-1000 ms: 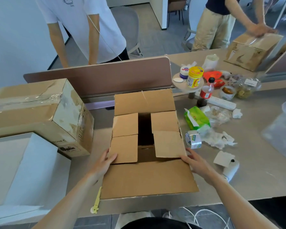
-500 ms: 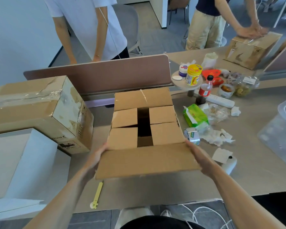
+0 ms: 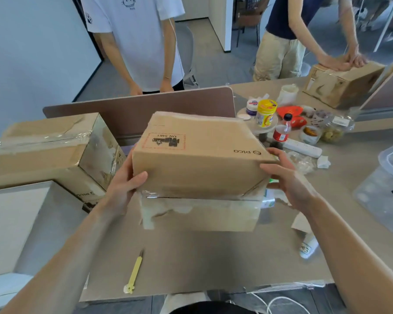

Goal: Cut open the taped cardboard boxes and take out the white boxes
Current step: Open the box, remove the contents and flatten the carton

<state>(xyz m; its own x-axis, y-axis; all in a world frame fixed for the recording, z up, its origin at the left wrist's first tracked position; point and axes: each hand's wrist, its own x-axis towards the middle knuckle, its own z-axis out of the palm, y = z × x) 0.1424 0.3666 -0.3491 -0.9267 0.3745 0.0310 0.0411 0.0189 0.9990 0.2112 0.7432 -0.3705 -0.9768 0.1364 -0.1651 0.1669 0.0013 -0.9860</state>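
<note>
Askew — creased cardboard box (image 3: 197, 159), left hand (image 3: 125, 186), right hand (image 3: 288, 182) clasping.

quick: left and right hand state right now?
Left hand: grips the cardboard box at its left end, thumb on the near face.
Right hand: grips the same box at its right end.

Grey table (image 3: 191, 264) w/ yellow cutter (image 3: 134, 274), taped cardboard box (image 3: 43, 150), pwr strip (image 3: 303, 148)
</note>
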